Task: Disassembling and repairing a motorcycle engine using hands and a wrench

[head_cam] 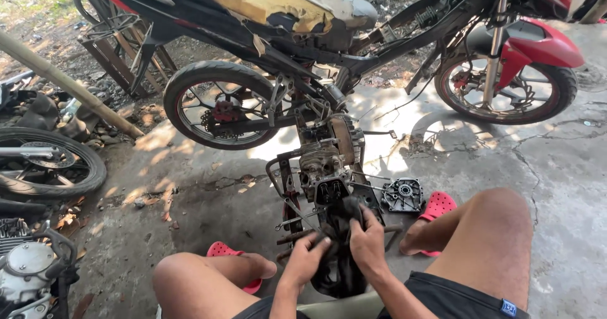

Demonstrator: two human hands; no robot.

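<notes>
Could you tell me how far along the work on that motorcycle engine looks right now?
Done: the engine sits on the concrete beside the motorcycle, and a cover plate lies apart next to it. In hand: the left hand and right hand both grip a dark rag against the engine's near end. Left: the engine stands open, its cover not refitted.

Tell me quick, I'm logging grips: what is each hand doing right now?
Left hand: closed on the dark rag.
Right hand: closed on the same rag, beside the engine.
</notes>
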